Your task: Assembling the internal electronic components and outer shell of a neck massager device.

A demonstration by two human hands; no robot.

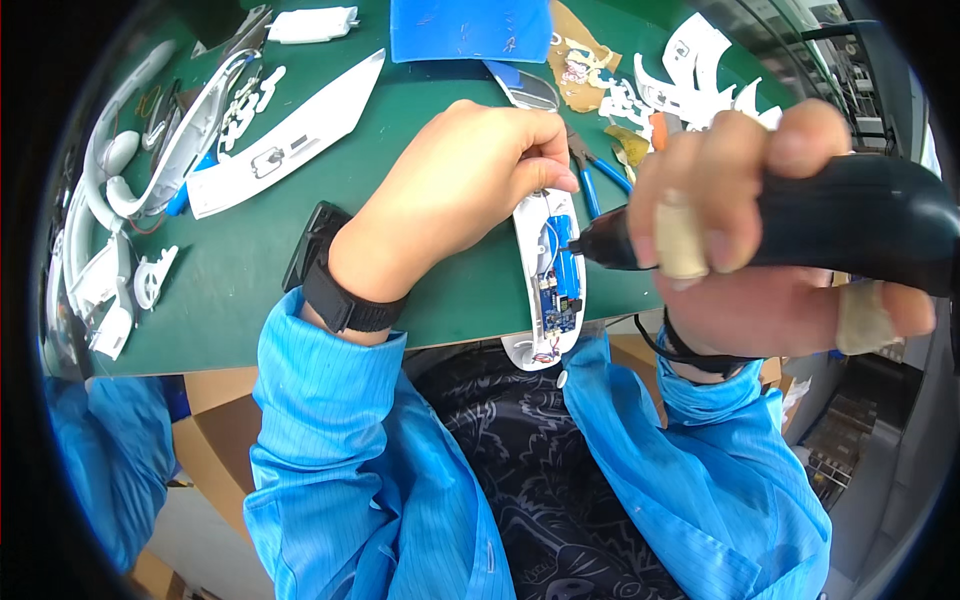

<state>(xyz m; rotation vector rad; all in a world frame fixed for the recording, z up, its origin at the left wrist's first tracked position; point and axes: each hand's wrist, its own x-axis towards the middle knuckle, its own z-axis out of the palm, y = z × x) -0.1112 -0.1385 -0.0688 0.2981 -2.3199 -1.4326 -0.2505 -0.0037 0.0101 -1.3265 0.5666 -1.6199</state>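
A long white plastic housing (526, 270) lies at the table's front edge, its inside facing up. In it sit a blue battery pack (566, 262), thin wires and a blue circuit board (551, 308). My left hand (465, 180) is closed on the housing's far end, thumb and fingers bent together; the fingertips are partly hidden. My right hand (720, 220) wraps round a black electric screwdriver (860, 215), with tan covers on some fingers. The screwdriver lies nearly level, its tip pointing left at the battery pack; whether it touches cannot be made out.
Blue-handled pliers (605, 172) lie beyond the housing. A blue bin (470, 30) stands at the back, with white parts (695, 60) and brown paper (580, 40) to its right. On the left are a curved white panel (285, 150) and more white housings (120, 200).
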